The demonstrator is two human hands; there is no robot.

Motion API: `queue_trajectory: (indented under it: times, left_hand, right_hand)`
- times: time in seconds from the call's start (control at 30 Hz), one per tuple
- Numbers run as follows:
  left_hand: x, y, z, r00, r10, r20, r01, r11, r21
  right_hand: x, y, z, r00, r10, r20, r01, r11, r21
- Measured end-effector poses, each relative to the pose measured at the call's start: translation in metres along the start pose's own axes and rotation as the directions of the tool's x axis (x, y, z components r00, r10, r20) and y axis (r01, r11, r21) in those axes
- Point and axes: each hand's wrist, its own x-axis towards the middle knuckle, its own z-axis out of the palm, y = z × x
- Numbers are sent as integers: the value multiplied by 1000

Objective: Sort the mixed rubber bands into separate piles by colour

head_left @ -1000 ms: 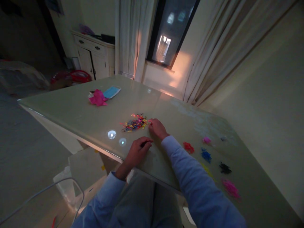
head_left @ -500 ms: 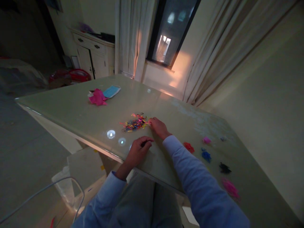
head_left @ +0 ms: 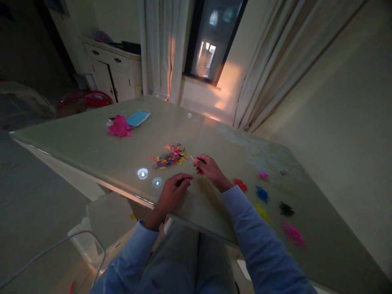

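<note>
By the right hand [head_left: 210, 168], a yellow band [head_left: 192, 158] is pinched, probably light and stretchy, best gripped at one end. Whether the left hand [head_left: 174, 192] is closed cannot be told. Thin, tangled loops [head_left: 170, 158] are spread inward from the glossy table's [head_left: 73, 149] near edge.

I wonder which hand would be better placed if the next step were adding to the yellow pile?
Probably the right hand: it appears to pinch a yellow piece and is nearer the yellow pile. The left hand is farther off, by the table edge.
</note>
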Motion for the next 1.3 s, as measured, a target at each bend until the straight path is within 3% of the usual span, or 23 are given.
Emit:
queue_trajectory:
  times: [0.07, 0.13, 0.2, 0.4, 0.6, 0.67, 0.73, 0.8, 0.87, 0.93, 1.03, 1.3]
  left_hand:
    - [0, 0, -1, 1000, -1, 4, 1, 1000, 8]
    - [0, 0, -1, 1000, 9, 4, -9, 1000, 27]
    - [0, 1, -2, 1000, 21, -3, -21, 999, 48]
    - [0, 6, -4, 1000, 20, -21, -17, 993, 115]
    - [1, 10, -5, 999, -2, -36, 7, 988, 154]
    - [1, 10, -5, 999, 3, -47, 5, 985, 175]
    - [1, 11, -5, 998, 7, -59, 5, 979, 202]
    - [0, 11, -5, 998, 6, -65, 9, 974, 226]
    - [0, 12, -5, 998, 2, -67, 14, 970, 242]
    - [0, 12, -5, 997, 2, -72, 17, 967, 254]
    - [0, 9, -6, 997, -2, -75, 22, 961, 276]
    - [0, 3, -8, 997, -11, -76, 36, 939, 341]
  right_hand:
    - [-24, -5, -5, 999, 51, -8, -48, 966, 254]
    - [-49, -10, -11, 994, 111, 0, -93, 840, 535]
    - [-74, -14, -17, 987, 158, -3, -111, 706, 699]
    - [-131, -14, -31, 978, 205, -30, -71, 470, 880]
    - [-163, -10, -40, 965, 248, -82, -32, 422, 906]
    - [-172, -7, -44, 947, 293, -131, -27, 478, 878]
    - [-183, 1, -50, 908, 348, -235, -33, 617, 786]
    - [-196, 13, -58, 837, 367, -407, -76, 814, 576]
    - [-212, 29, -69, 750, 312, -584, -176, 944, 278]
    - [-228, 46, -80, 685, 228, -691, -291, 956, 28]
    - [-247, 67, -93, 652, 150, -743, -398, 902, -167]
    - [-256, 84, -98, 721, 121, -682, -442, 839, -318]
